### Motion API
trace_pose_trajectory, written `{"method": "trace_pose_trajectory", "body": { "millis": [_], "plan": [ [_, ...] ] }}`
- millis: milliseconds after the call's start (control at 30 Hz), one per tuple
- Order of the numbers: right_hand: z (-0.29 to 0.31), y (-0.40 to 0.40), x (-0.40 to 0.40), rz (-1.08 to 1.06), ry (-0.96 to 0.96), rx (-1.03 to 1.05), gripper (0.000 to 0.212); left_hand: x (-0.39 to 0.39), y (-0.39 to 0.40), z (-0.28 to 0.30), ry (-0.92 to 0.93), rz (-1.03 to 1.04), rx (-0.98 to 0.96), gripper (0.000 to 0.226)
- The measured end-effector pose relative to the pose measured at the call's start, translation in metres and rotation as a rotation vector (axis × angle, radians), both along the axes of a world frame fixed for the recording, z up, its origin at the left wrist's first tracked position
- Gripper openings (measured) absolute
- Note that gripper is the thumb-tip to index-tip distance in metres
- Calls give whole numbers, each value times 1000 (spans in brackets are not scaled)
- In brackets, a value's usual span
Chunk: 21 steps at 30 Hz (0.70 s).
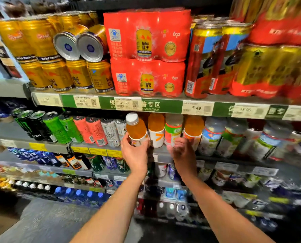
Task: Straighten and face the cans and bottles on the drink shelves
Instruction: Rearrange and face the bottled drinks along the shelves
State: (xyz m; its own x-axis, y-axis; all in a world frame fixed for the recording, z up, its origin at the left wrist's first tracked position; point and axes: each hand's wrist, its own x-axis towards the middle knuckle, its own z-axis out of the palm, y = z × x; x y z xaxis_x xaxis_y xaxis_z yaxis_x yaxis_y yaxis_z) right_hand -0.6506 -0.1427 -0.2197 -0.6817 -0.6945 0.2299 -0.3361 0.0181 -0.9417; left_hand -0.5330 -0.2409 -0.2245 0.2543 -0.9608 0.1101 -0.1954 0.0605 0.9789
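An orange-drink bottle (pixel 136 128) with a white cap tilts left at the front of the second shelf, and my left hand (pixel 134 150) grips its lower body. Beside it stand three more orange bottles (pixel 156 130) in a row. My right hand (pixel 181 149) is blurred and reaches up at the base of the bottles (pixel 192 132) to the right; whether it grips one is unclear. Tall cans (pixel 93 130), green, black, pink and white, lean in a row to the left. Clear bottles (pixel 213 135) with coloured labels stand to the right.
The top shelf holds gold cans (pixel 58 74), two lying on their sides (pixel 79 46), red multipacks (pixel 148 55) and tall red cans (pixel 198 60). A price strip (pixel 146 105) runs along its front edge. Lower shelves hold small bottles. Grey floor (pixel 46 223) lies at the lower left.
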Motion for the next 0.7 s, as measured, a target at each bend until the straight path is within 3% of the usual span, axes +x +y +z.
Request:
{"method": "trace_pose_trajectory", "body": {
  "millis": [100, 333, 700],
  "plan": [
    [3, -1, -3, 61, -79, -17, 25, -5, -3, 5, -68, 38, -24, 78],
    [-9, -3, -6, 107, -134, 25, 40, -16, -9, 11, -163, 47, -52, 73],
    [-8, 1, -8, -10, -138, -24, 50, -19, -5, 10, -193, 41, -71, 71]
  ]
}}
